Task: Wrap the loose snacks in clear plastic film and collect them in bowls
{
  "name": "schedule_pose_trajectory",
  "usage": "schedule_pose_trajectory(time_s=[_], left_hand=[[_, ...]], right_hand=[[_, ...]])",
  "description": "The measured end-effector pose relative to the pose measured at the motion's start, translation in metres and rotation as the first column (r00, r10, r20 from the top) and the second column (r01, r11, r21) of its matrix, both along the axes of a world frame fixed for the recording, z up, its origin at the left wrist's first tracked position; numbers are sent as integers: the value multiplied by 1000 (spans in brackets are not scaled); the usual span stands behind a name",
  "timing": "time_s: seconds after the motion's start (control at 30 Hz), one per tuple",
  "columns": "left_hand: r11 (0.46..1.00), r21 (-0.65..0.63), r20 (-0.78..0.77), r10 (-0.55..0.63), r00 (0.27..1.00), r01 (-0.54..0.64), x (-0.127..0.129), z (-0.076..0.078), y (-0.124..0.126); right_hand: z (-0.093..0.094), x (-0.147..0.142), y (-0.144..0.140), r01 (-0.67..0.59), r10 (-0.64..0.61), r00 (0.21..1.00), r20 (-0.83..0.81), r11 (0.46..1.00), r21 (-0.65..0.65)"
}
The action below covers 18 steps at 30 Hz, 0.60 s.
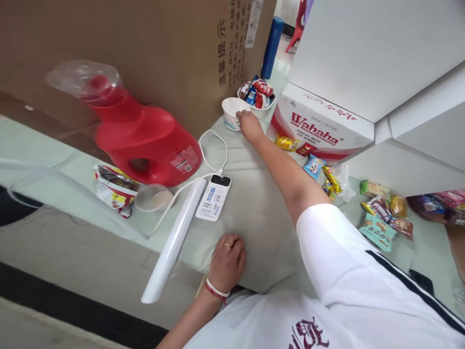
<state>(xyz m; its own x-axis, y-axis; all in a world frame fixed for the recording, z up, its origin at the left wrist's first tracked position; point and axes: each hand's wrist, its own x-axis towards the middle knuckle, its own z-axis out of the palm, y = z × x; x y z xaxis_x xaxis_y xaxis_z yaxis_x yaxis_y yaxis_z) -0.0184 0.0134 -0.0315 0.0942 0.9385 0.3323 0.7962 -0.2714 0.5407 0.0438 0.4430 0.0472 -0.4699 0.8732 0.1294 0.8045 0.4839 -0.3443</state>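
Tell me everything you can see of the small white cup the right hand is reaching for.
The small white cup is a squat, round, open-topped tub, apparently paper or plastic, with faint bluish print low on its side. It stands upright on the pale table by the big cardboard box, close beside a white bowl of wrapped snacks. Its inside looks empty as far as visible. The right hand touches its rim with the fingertips; whether it grips it is unclear.

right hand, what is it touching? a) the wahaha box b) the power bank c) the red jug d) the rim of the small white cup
d: the right hand is stretched out with its fingertips on the rim of the cup, beside the bowl of snacks.
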Motion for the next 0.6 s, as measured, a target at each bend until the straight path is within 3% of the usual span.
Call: schedule_pose_trajectory(time_s=[0.07, 0.17, 0.2, 0.27, 0.37, 0.4, 0.43, 0.5, 0.6], left_hand=[[1000, 23, 3, -3, 1000, 3, -1, -1, 0], [999, 45, -7, -25, 1000, 25, -3, -3, 1], [998, 46, -11, -31, 999, 32, -3, -4, 1], [998, 49, -20, -34, 999, 35, -4, -6, 2], [998, 56, -33, -33, 999, 35, -4, -7, 2], [998, 59, -37, -30, 999, 32, -4, -8, 3], [998, 62, -40, -29, 999, 32, -4, -8, 3], [997, 66, -45, -32, 998, 35, -4, -8, 4], [998, 54, -46, -35, 998, 38, -3, -8, 5]], right_hand=[[-6, 20, -32, 45, -41, 995, -96, 998, 41], [-9, 85, -111, 136, -107, 904, -415, 990, 41], [-8, 115, -140, 191, -157, 821, -549, 982, 6], [-3, 183, -191, 341, -306, 566, -766, 932, -121], [5, 282, -236, 519, -449, -5, -894, 763, -386], [6, 309, -242, 521, -488, -174, -855, 692, -500], [7, 331, -245, 508, -515, -290, -807, 631, -586], [8, 362, -244, 475, -551, -404, -730, 555, -682], [8, 386, -240, 453, -560, -433, -706, 541, -708]])
